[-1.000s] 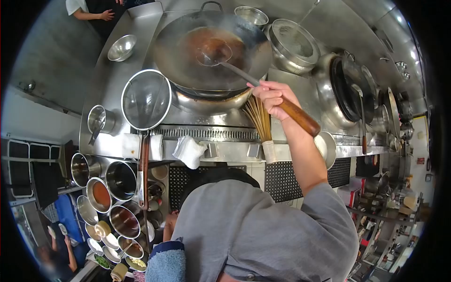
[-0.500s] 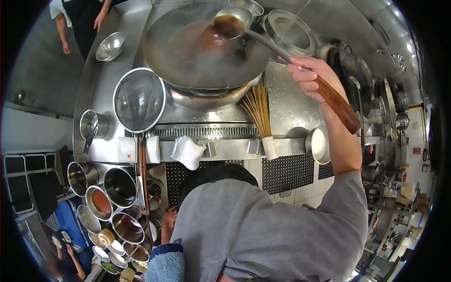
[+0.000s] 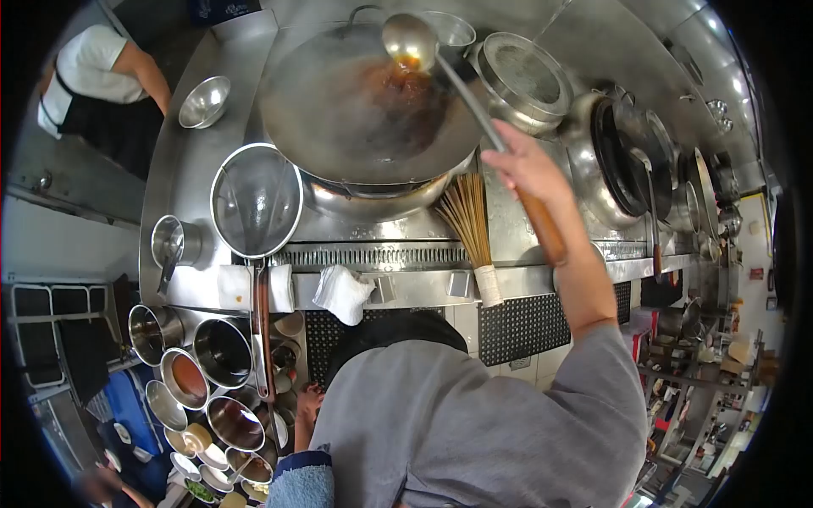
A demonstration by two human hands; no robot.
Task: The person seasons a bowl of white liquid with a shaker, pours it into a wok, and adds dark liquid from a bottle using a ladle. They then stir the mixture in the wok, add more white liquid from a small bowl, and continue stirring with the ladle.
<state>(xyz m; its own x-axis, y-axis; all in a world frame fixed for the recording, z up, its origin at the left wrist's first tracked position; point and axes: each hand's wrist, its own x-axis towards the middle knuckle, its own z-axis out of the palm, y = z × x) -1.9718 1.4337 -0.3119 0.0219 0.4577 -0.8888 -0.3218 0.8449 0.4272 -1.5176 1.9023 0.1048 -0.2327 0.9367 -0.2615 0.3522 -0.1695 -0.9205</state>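
Observation:
My right hand (image 3: 532,168) is closed around the handle of a long ladle (image 3: 411,41), gripping it near the wooden end. The ladle's metal bowl is tipped over a large wok (image 3: 318,140), and reddish-brown sauce (image 3: 411,83) runs from it into the dark liquid. Steam blurs the wok's inside. Down at my left side, my left hand (image 3: 308,401) hangs beside the sauce pots; its fingers are small and partly hidden by my body. A bamboo brush (image 3: 470,220) leans at the wok's right front.
A round mesh strainer (image 3: 257,199) lies left of the wok. White cloths (image 3: 343,294) rest on the counter's front edge. Several sauce pots (image 3: 224,351) crowd the lower left. Stacked pans (image 3: 614,161) stand to the right. Another person (image 3: 106,85) is at the far left.
My right hand has moved left and slightly down. The ladle, earlier filled with brown sauce, is now tipped, pouring it into the wok. The person at the left has turned and bent over.

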